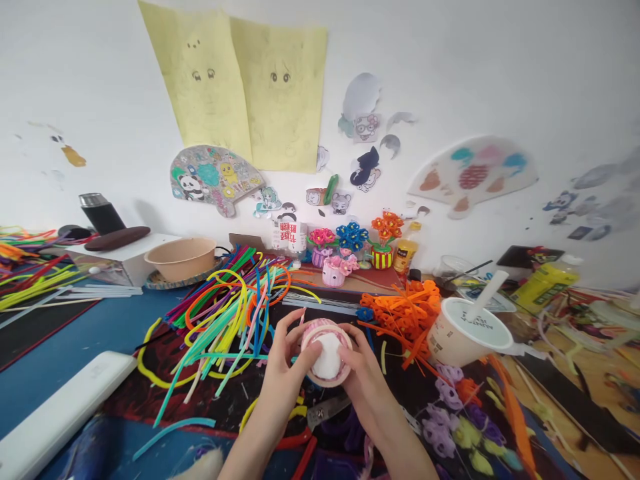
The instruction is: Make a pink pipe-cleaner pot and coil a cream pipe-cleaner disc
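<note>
1. The pink pot (326, 357) is held just above the bench (100, 327), in front of the person, between both hands. It seems to be wound from pink fuzzy wire, with a white filling (327, 358) inside.

2. The left hand (287, 363) wraps the left side of the pot; its fingers are curled closed on the wall, and the thumb presses on the white filling. The right hand (363, 370) closes on the right side in the same way, thumb at the rim.

3. I judge the step is to press the filling down into the pot. Push with both thumbs evenly, so that the white part sits level and not tilted.

4. Keep the outer fingers firm but not hard; a wound wall can lose its round shape when it is squeezed.

5. Left of the pot lies a heap of coloured wires (225, 307), right of it an orange pile (405, 313) and a cup (463, 333) with a straw. Scissors (327, 410) lie just below the pot. Hold the pot clear of these, so nothing catches on it.
</note>
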Demonstrator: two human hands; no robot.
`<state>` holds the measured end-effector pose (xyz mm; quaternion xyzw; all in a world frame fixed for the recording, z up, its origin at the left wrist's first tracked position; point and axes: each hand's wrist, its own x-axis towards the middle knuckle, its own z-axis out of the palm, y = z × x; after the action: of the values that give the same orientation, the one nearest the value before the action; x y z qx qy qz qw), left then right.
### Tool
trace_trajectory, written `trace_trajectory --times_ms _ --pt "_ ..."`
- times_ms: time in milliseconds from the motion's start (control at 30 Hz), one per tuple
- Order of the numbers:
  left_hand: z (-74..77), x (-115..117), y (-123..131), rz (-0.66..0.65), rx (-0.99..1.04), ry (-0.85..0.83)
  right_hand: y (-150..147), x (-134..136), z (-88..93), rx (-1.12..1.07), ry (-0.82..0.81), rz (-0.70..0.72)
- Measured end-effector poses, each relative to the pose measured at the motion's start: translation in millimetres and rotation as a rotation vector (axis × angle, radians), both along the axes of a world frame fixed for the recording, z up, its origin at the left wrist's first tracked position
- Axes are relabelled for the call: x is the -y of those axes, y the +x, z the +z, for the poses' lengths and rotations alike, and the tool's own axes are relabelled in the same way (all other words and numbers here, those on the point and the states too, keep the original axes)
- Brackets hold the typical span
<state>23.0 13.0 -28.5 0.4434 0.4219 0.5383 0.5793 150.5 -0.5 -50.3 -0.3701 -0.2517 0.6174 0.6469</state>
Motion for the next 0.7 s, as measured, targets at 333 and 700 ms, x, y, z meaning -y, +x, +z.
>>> trace_trajectory --times_ms 333,700 --pt "-8.1 -3 -1 -0.022 -0.011 0.131 9 1 8.6 0.107 0.066 0.011" --pt "-5.4 -1 -2 -0.086 -0.015 0.123 7 6 9.6 0.057 0.069 0.182"
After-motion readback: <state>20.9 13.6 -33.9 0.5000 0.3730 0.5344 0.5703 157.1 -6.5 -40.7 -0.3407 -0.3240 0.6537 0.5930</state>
